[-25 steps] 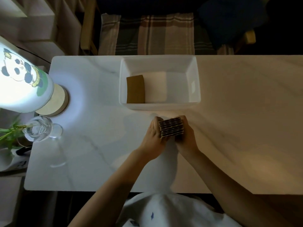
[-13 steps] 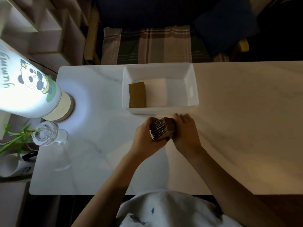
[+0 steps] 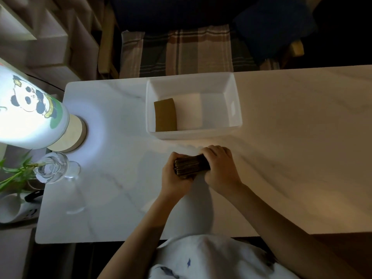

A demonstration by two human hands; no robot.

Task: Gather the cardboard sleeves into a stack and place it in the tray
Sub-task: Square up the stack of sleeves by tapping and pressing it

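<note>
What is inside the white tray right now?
One brown cardboard sleeve lies flat at the left of the white tray; the rest of the floor shows bare. Whatever lies beneath that sleeve is covered.

Tray (image 3: 233,128) sits on the surface (image 3: 291,137) toward its far edge, about centre. One cardboard sleeve (image 3: 165,114) lies flat in the tray against its left wall. Stack of sleeves (image 3: 191,165) is near the tray's front wall, apart from it, held between left hand (image 3: 174,178) on its left and right hand (image 3: 220,168) on its right; whether it touches the surface is unclear. Lamp (image 3: 30,115) stands at the far-left corner. Glass vase (image 3: 53,168) stands just in front of the lamp. Chair cushion (image 3: 181,51) lies beyond the surface, behind the tray.
</note>
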